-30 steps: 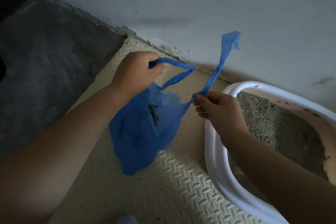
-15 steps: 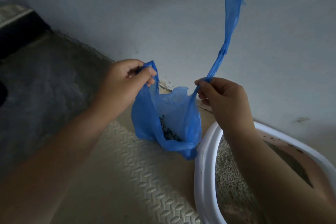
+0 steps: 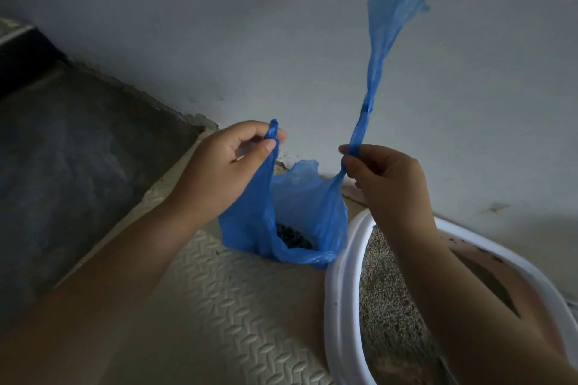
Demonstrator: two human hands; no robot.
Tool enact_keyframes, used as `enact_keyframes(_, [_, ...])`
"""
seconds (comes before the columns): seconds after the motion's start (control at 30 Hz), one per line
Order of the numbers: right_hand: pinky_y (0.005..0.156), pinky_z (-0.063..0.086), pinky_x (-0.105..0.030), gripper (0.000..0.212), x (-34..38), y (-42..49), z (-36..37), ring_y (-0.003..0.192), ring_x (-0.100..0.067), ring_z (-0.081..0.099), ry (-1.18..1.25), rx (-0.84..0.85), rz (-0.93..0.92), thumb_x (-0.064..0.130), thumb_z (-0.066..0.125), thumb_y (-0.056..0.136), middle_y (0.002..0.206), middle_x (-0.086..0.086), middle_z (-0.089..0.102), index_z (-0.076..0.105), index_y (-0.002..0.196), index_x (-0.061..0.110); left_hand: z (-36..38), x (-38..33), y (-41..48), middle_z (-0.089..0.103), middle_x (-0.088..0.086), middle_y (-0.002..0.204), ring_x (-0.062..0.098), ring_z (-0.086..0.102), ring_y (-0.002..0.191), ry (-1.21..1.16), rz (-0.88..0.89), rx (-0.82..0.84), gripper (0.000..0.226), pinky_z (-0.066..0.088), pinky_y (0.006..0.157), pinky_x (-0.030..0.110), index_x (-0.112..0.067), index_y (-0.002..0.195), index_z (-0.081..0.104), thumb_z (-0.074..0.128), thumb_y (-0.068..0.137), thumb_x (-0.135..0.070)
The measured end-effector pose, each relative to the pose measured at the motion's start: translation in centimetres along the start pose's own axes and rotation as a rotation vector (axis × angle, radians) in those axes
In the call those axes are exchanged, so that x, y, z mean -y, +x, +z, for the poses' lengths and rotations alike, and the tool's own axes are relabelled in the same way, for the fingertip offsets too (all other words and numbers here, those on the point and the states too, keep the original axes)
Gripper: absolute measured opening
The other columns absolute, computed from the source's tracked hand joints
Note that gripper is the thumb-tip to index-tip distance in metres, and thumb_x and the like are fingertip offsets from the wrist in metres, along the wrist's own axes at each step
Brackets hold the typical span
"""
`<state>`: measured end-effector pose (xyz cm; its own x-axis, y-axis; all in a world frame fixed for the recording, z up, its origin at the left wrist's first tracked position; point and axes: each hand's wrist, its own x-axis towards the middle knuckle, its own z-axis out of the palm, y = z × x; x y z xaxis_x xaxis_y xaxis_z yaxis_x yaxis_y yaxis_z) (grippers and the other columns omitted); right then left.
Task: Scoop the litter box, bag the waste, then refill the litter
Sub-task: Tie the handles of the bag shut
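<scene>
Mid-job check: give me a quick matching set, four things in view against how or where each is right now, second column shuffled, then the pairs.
Things:
1. blue bag
2. litter box
3. mat
4. dark waste

States:
A. beige, embossed pattern
B. at the bottom of the open bag
C. white rim, grey litter inside
D. one handle pinched by the left hand, the other by the right hand

Pairs: 1-D, 2-C, 3-A, 4-B
</scene>
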<state>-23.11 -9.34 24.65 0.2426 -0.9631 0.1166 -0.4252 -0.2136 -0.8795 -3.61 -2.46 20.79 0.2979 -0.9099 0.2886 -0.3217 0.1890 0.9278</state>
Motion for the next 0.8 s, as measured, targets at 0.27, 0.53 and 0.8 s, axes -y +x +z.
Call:
enact_keyframes(0.27, [0.058, 0.045, -0.007, 0.017, 0.1, -0.8, 1.0, 0.062, 0.004, 0.063, 0.001, -0.012, -0.066, 0.017, 0.074, 0.081, 0.064, 0.021, 0.068, 0.066, 0.073, 0.031, 2.3, -0.3, 0.1, 0.073, -0.010, 0.078, 0.006, 0.069, 0.075, -0.132, -0.091, 0.012, 0.015, 0.051, 0.075, 0.017, -0.016, 0.100, 0.073, 0.063, 0.090, -0.013])
enact_keyframes(0.53, [0.059, 0.048, -0.010, 0.012, 0.2, -1.4, 1.7, 0.063, 0.000, 0.066, 0.090, 0.088, -0.046, 0.012, 0.076, 0.078, 0.067, 0.014, 0.071, 0.070, 0.075, 0.023, 4.2, -1.0, 0.2, 0.074, 0.001, 0.077, 0.011, 0.070, 0.071, -0.246, -0.188, -0.028, 0.009, 0.053, 0.067, 0.020, -0.009, 0.092, 0.073, 0.065, 0.087, -0.009])
enact_keyframes(0.8, [0.051, 0.043, -0.008, 0.012, -0.4, -1.2, 1.8, 0.056, 0.002, 0.062, 0.070, 0.038, 0.018, 0.017, 0.079, 0.075, 0.062, 0.011, 0.069, 0.068, 0.081, 0.016, 4.2, -1.4, -0.5, 0.073, -0.009, 0.084, 0.005, 0.067, 0.085, -0.171, -0.093, 0.073, 0.022, 0.050, 0.079, 0.016, -0.019, 0.087, 0.073, 0.055, 0.093, -0.008])
